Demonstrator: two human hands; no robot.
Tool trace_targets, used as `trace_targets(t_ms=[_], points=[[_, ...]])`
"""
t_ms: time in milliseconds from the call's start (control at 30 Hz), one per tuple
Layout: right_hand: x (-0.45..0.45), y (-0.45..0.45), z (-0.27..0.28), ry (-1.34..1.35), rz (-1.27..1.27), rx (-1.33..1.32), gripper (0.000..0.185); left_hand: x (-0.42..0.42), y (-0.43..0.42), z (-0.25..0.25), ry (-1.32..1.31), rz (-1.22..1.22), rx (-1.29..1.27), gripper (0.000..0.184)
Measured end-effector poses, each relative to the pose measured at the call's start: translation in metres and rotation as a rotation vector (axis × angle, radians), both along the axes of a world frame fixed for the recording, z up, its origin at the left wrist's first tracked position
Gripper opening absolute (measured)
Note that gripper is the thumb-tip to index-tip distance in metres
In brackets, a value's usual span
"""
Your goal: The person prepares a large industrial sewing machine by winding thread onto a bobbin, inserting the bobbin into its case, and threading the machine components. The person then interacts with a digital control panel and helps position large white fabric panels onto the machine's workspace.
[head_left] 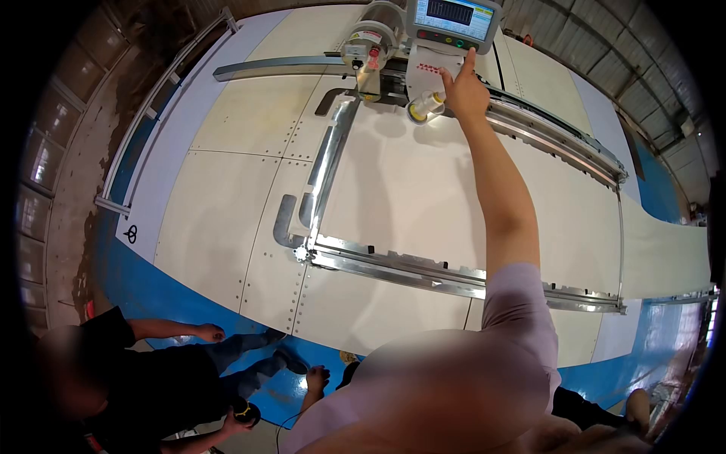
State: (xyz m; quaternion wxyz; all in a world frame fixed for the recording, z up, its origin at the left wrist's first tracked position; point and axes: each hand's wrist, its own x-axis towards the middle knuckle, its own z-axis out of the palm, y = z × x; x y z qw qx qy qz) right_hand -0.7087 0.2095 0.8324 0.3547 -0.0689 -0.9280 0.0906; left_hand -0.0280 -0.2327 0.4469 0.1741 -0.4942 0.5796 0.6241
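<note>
My right arm reaches far over the table, and my right hand [466, 94] is at the control panel [452, 44]. Its index finger is stretched out to the green button at the panel's lower right, and the thumb stands apart; nothing is held. Just left of this hand, a cone of white thread [427, 107] with a yellow base stands tilted beside the sewing machine head [370, 47]. My left hand [318, 377] is low near my body, at the table's near edge. Its fingers are curled in, with nothing visible in them.
A metal frame [401, 271] holds a pale sheet [423, 197] on the large panelled table [219, 193]. At the lower left a person in a black shirt [162, 378] holds a round black object [246, 412]. Blue floor [178, 301] surrounds the table.
</note>
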Motion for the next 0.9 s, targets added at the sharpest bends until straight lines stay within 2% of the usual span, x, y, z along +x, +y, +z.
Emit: trace_targets(t_ms=[267, 500, 567, 600, 667, 700, 767, 800, 833, 867, 900], points=[[0.001, 0.006, 0.013, -0.175, -0.016, 0.181, 0.092, 0.013, 0.006, -0.003, -0.036, 0.005, -0.011, 0.028], [0.001, 0.008, 0.022, -0.123, 0.016, 0.179, 0.08, 0.004, -0.004, -0.01, -0.067, 0.002, 0.029, 0.03], [0.023, 0.005, 0.019, 0.046, 0.239, -0.107, 0.071, 0.01, -0.005, -0.012, -0.096, 0.004, 0.031, 0.03], [0.044, -0.003, 0.009, 0.137, 0.329, -0.138, 0.044, 0.021, -0.01, -0.037, 0.116, -0.158, -0.028, 0.03], [0.099, -0.026, -0.022, 0.162, 0.476, -0.082, 0.019, 0.016, -0.006, -0.035, 0.271, -0.28, -0.08, 0.03], [0.148, -0.048, -0.033, -0.011, 0.538, -0.19, 0.019, 0.013, -0.003, -0.034, 0.351, -0.335, -0.108, 0.03], [0.239, -0.081, -0.096, -0.107, 0.843, -0.371, 0.023, -0.003, 0.005, -0.011, -0.066, -0.042, 0.083, 0.03], [0.293, -0.098, -0.127, -0.346, 0.886, -0.444, 0.022, 0.003, 0.0, -0.028, 0.055, -0.041, 0.148, 0.031], [0.347, -0.11, -0.167, -0.516, 0.972, -0.514, 0.023, 0.007, -0.003, -0.023, 0.049, -0.045, 0.145, 0.031], [0.399, -0.118, -0.211, -0.764, 1.136, -0.601, 0.024, 0.003, -0.007, -0.014, 0.112, -0.197, 0.074, 0.03], [0.44, -0.122, -0.231, -1.136, 1.232, -0.517, 0.027, -0.003, -0.01, -0.011, 0.144, -0.281, 0.041, 0.029]])
